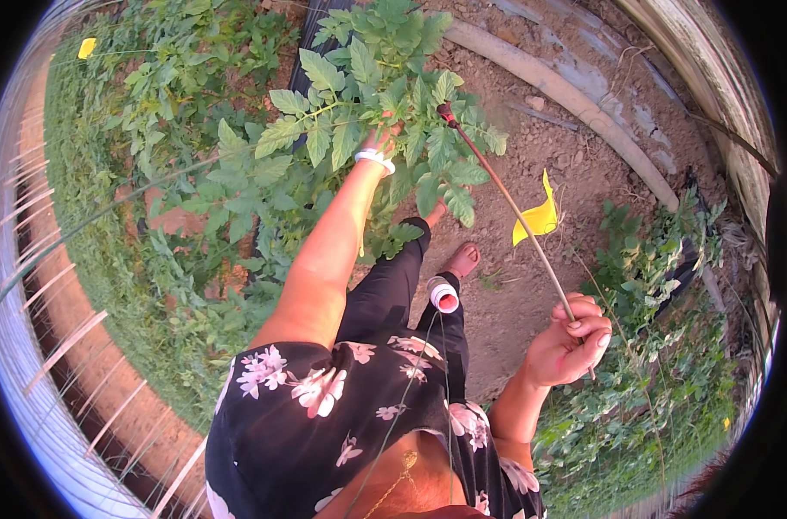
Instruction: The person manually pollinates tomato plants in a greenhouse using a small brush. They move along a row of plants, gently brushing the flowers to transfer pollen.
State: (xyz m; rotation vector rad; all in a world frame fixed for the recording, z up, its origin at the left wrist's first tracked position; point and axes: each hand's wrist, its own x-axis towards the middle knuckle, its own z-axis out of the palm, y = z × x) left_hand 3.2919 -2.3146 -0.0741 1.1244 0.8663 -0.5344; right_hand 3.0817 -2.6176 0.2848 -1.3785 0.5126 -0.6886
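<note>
My left hand [381,138] reaches into the leafy top of a tomato plant [324,117], a white band [375,159] around its wrist. Leaves cover most of its fingers, so their grip is hidden. On the right, my right hand [572,342] is closed around the lower end of a thin stick [506,192]. The stick slants up and left, and its dark red tip [446,113] comes close to the plant's leaves. A white spool-like roll [443,296] with a reddish hollow core hangs in front of my legs, beside thin strings.
A yellow piece [539,218] shows behind the stick over bare soil [514,294]. A pale pipe [566,91] curves across the ground at the upper right. Dense green plants [151,285] fill the left, with more at the lower right. Thin lines cross the view.
</note>
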